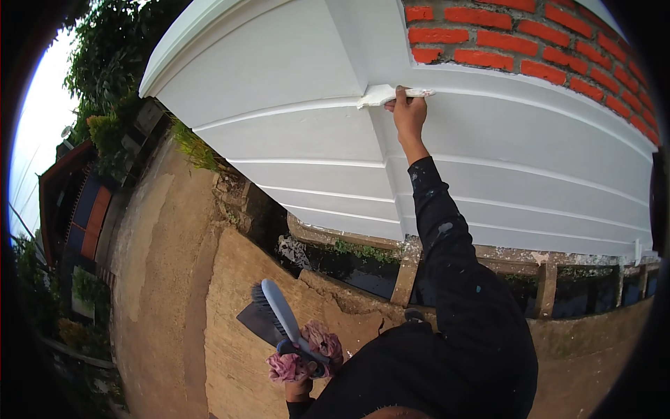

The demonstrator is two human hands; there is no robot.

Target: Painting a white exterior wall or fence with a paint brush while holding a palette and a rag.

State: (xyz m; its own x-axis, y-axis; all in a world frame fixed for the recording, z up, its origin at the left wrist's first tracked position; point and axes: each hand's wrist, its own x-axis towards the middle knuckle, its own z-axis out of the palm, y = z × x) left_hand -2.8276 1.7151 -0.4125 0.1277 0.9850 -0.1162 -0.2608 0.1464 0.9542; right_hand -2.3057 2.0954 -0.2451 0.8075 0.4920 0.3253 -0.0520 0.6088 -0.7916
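Note:
My right hand (410,112) is closed around the handle of a white paintbrush (377,96). The brush's bristle end touches the white wall (279,133), where a raised horizontal moulding meets a vertical corner edge. Low and to the left, my left hand (299,389) grips several things together: a grey-blue scrub brush (281,311) with dark bristles, a flat dark scraper blade (252,323) and a crumpled pink rag (286,367). The rag and handles cover most of that hand's fingers. Paint specks mark my dark right sleeve.
Orange-red painted bricks (509,43) fill the wall's upper right. Along the wall's foot runs a drainage ditch (356,272) of dark water, crossed by short concrete beams (405,279). A concrete path (237,307) lies on the left, with plants and a roofed building (77,202) beyond.

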